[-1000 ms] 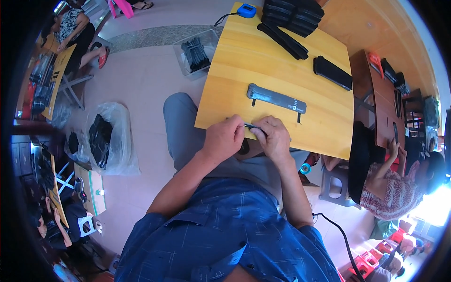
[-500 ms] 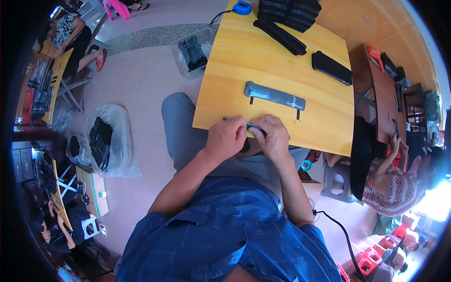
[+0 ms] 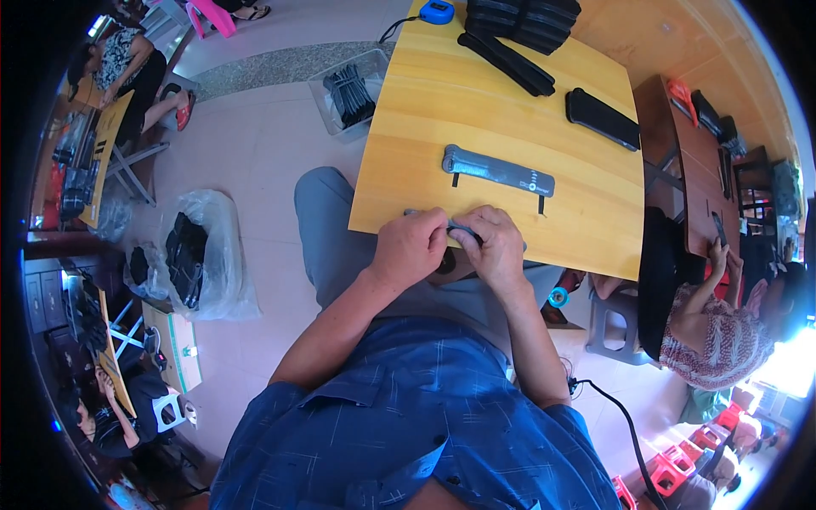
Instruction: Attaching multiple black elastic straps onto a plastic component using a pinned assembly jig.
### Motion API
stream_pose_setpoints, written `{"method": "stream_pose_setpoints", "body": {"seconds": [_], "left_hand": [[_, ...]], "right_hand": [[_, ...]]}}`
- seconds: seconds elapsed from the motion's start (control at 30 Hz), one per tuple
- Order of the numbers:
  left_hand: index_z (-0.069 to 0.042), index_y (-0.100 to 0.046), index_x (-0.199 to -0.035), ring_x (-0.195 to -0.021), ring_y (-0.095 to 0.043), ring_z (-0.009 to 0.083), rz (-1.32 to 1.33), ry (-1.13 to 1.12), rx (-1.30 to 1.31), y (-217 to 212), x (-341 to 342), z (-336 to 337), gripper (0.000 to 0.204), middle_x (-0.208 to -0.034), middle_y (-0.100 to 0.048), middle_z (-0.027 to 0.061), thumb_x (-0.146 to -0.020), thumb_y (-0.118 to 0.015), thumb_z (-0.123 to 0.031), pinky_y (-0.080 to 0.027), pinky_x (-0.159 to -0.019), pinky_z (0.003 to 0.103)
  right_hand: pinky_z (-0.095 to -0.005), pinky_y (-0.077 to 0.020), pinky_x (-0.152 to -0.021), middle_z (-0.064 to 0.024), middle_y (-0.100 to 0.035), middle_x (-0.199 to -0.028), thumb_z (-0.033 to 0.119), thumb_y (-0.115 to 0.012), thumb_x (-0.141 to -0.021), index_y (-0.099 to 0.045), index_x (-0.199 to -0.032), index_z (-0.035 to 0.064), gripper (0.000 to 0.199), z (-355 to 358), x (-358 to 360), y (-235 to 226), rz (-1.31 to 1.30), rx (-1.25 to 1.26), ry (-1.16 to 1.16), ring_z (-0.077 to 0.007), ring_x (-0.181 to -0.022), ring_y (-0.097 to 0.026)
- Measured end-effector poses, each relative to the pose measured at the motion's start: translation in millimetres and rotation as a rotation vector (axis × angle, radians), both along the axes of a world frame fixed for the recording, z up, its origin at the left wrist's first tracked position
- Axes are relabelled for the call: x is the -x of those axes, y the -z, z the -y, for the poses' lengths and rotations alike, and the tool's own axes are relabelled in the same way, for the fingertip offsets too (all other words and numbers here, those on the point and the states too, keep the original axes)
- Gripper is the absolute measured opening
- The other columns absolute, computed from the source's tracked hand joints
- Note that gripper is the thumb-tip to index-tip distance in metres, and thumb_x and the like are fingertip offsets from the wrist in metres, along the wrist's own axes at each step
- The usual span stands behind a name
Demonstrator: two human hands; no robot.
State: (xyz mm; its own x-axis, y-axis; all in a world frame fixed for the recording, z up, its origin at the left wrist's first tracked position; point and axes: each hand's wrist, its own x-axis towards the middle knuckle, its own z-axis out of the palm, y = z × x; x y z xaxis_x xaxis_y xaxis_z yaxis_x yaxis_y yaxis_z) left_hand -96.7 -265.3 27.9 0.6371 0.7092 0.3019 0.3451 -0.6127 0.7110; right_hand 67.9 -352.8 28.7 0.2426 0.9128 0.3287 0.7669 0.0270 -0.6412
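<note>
At the near edge of the yellow wooden table [image 3: 408, 127], my left hand [image 3: 414, 248] and my right hand [image 3: 495, 245] are side by side with fingers closed. They pinch a dark grey strip-like piece [image 3: 461, 229] between them; most of it is covered by my fingers, so its kind does not show. Just beyond my hands lies a long, flat grey sleeve [image 3: 500, 172] with a shiny left part and pale print at its right end. Two short black tabs [image 3: 541, 206] stick out below it.
Black folded pieces [image 3: 523, 24], a long black piece [image 3: 506, 65], a black case [image 3: 602, 119] and a blue tape measure [image 3: 438, 12] lie farther back. Left on the floor stand a clear bin [image 3: 380, 72] and a plastic bag [image 3: 225, 272]. A person [image 3: 714, 340] sits at right.
The view has shifted very slightly. Both hands keep their pinch on the dark grey piece in nearly the same place, and the grey sleeve has not moved on the table.
</note>
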Motion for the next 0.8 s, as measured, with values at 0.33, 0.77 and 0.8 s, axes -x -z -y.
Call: {"method": "stream_pose_setpoints", "body": {"seconds": [0.33, 0.77, 0.8], "left_hand": [[-0.006, -0.058, -0.107, -0.075, -0.070, 0.0435, -0.253, -0.056, 0.177, -13, -2, 2, 0.018, -0.078, -0.069, 0.0204, -0.091, -0.065, -0.012, -0.054, -0.067, 0.056], [-0.010, -0.063, -0.114, -0.079, -0.070, 0.0443, -0.278, -0.135, 0.133, -2, 4, 0, 0.020, -0.083, -0.071, 0.0198, -0.095, -0.064, -0.015, -0.054, -0.068, 0.057], [-0.011, -0.063, -0.113, -0.079, -0.070, 0.0440, -0.262, -0.135, 0.112, -3, 4, 0, 0.019, -0.083, -0.072, 0.0189, -0.095, -0.064, -0.015, -0.054, -0.068, 0.056]], "right_hand": [[-0.0414, -0.0551, -0.072, -0.0069, -0.069, -0.086, 0.015, -0.084, -0.078, -0.078, -0.088, 0.0079, 0.014, 0, 3, 3, 0.005, -0.031, 0.006, -0.0295, -0.082, -0.067], [-0.0403, -0.0551, -0.070, -0.0052, -0.067, -0.084, 0.014, -0.083, -0.079, -0.077, -0.086, 0.0100, 0.010, -1, 2, 1, 0.058, -0.035, -0.010, -0.0272, -0.080, -0.067], [-0.0403, -0.0551, -0.070, -0.0050, -0.068, -0.083, 0.014, -0.083, -0.079, -0.077, -0.086, 0.0102, 0.010, -1, 1, 1, 0.046, -0.041, -0.022, -0.0271, -0.080, -0.067]]}}
